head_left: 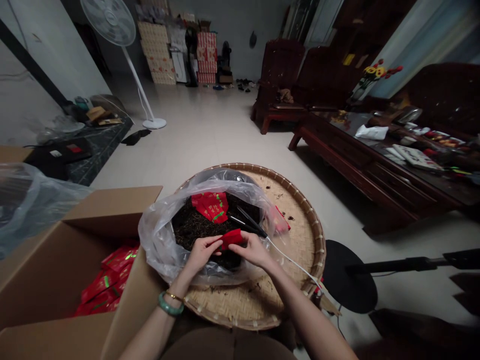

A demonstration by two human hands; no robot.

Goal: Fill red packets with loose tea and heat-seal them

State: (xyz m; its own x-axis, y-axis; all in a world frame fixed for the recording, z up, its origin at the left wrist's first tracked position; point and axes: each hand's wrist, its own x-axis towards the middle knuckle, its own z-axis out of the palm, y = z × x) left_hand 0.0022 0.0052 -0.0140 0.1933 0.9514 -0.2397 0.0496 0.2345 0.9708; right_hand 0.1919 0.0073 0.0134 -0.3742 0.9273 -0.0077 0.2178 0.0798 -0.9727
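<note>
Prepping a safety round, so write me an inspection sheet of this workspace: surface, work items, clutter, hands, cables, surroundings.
Surface: round woven tray, bearing an open plastic bag.
Work items: dark shreds in the bag, with loose red packets on top; more packets in the open box at left.
Clutter: dark scraps scattered on the tray.
Hands: left hand and right hand both hold one red packet over the bag.
Cables: white cable runs from the black tool across the tray to its rim.
Surroundings: white fan ahead at left; stacked cartons at the back; wooden table at right.
</note>
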